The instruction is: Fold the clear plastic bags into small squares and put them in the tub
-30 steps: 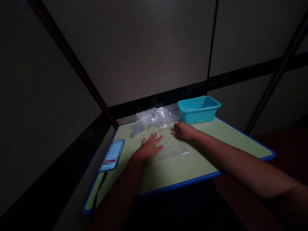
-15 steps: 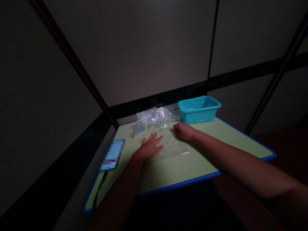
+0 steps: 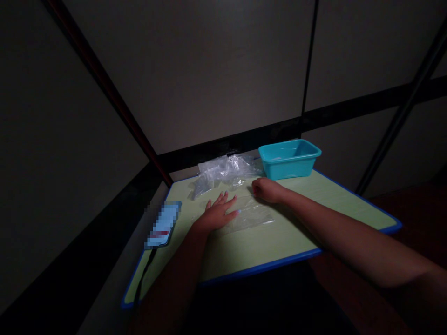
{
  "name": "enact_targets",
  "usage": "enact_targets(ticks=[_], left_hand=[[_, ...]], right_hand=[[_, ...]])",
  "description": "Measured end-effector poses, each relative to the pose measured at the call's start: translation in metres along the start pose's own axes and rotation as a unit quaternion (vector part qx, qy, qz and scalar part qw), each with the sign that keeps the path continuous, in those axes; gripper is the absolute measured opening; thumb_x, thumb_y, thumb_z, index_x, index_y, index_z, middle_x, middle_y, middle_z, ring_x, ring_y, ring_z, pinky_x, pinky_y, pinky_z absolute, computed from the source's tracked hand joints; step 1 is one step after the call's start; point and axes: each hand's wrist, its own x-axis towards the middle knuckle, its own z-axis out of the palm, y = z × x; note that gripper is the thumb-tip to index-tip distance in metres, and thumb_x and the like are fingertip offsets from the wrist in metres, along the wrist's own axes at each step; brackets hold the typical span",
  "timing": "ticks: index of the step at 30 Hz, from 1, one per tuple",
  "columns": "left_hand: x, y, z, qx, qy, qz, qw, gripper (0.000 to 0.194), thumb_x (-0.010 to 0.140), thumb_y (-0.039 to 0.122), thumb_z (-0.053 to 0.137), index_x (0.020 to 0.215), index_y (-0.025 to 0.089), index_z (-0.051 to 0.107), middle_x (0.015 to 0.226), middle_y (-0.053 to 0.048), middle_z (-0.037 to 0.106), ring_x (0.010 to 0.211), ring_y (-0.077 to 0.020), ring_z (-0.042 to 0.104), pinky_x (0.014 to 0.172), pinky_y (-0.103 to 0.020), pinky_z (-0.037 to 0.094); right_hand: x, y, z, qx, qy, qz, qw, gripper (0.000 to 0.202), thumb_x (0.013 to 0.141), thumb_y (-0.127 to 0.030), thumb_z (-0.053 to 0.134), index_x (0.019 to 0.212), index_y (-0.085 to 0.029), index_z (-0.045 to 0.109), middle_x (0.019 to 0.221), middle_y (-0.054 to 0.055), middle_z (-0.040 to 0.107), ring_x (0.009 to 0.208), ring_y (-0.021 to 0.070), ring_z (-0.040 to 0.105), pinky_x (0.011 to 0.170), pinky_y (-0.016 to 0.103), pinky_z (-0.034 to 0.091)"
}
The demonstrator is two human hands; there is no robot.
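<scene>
A clear plastic bag (image 3: 253,218) lies flat on the pale green table (image 3: 244,256). My left hand (image 3: 219,214) rests on its left part, palm down with the fingers spread. At the bag's upper right edge is my right hand (image 3: 267,190), its fingers curled closed; what they pinch, if anything, is too small to make out. Behind both hands sits a crumpled heap of clear plastic bags (image 3: 225,171).
A turquoise plastic basket (image 3: 289,166) stands at the back right of the table. Near the left edge lies a phone (image 3: 163,224) with a blurred screen, a black strap (image 3: 145,272) running from it. Dark panelled walls rise behind the table.
</scene>
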Motion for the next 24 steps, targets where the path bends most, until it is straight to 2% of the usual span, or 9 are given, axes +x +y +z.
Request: enact_targets(ticks=[4, 10, 18, 24], left_hand=[[-0.0001, 0.0007, -0.0004, -0.005, 0.002, 0.001, 1.0, 0.063, 0.087, 0.062, 0.027, 0.143, 0.036, 0.015, 0.153, -0.005, 0.001, 0.139, -0.0227, -0.002, 0.106, -0.057, 0.005], [-0.0004, 0.0022, -0.0019, 0.005, -0.005, -0.004, 1.0, 0.063, 0.087, 0.062, 0.026, 0.143, 0.036, 0.015, 0.153, -0.003, -0.001, 0.139, -0.0234, -0.002, 0.107, -0.055, 0.006], [-0.0003, 0.0009, -0.001, 0.002, 0.0, 0.0, 1.0, 0.063, 0.087, 0.062, 0.026, 0.143, 0.037, 0.015, 0.153, -0.003, 0.0, 0.139, -0.024, -0.003, 0.107, -0.055, 0.007], [-0.0007, 0.0015, -0.0015, -0.003, 0.001, -0.001, 1.0, 0.063, 0.087, 0.061, 0.027, 0.143, 0.036, 0.016, 0.153, -0.004, 0.002, 0.139, -0.0242, -0.003, 0.106, -0.056, 0.006]], right_hand=[[-0.0005, -0.0009, -0.0022, 0.004, -0.001, 0.002, 1.0, 0.008, 0.074, -0.019, 0.061, 0.08, -0.015, 0.065, 0.086, 0.008, 0.067, 0.077, 0.0159, 0.058, 0.062, 0.021, 0.034], [-0.0042, -0.0054, -0.0059, 0.012, -0.002, 0.013, 1.0, 0.018, 0.074, -0.03, 0.065, 0.086, -0.017, 0.064, 0.089, 0.007, 0.066, 0.077, 0.0159, 0.058, 0.058, 0.021, 0.032], [-0.004, -0.0044, -0.0028, 0.009, -0.003, 0.007, 1.0, 0.012, 0.076, -0.021, 0.059, 0.083, -0.018, 0.067, 0.088, 0.006, 0.068, 0.077, 0.0156, 0.059, 0.058, 0.022, 0.031], [-0.003, -0.0025, -0.0011, 0.005, 0.002, 0.008, 1.0, 0.011, 0.075, -0.022, 0.058, 0.082, -0.018, 0.066, 0.086, 0.006, 0.068, 0.073, 0.0151, 0.058, 0.056, 0.022, 0.03]])
